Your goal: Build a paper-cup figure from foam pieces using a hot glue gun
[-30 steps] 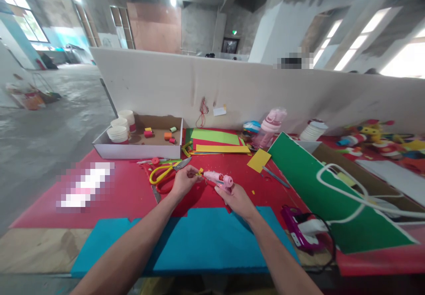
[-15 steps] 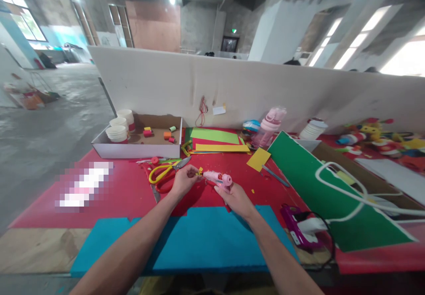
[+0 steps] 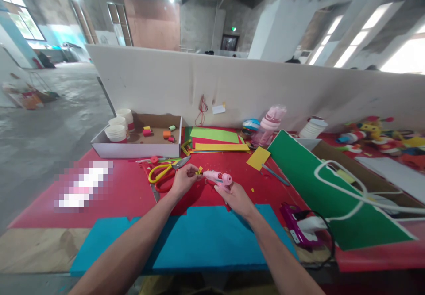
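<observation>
In my right hand (image 3: 235,197) is a pink glue gun (image 3: 216,178), its nozzle pointing left. The fingers of my left hand (image 3: 185,180) pinch a small yellow piece (image 3: 199,171) right at the nozzle tip; whether the two touch is too small to tell. Scissors with yellow and red handles (image 3: 161,175) lie open just left of my left hand. Both hands are above the red table covering (image 3: 122,184), beyond a blue sheet (image 3: 212,242) at the near edge.
A white box (image 3: 136,150) with paper cups (image 3: 116,132) and small coloured rolls stands back left. Coloured paper strips (image 3: 221,147) lie behind the hands. On the right are a green board (image 3: 318,197), a purple power strip (image 3: 300,231), a white cable and a pink bottle (image 3: 270,124).
</observation>
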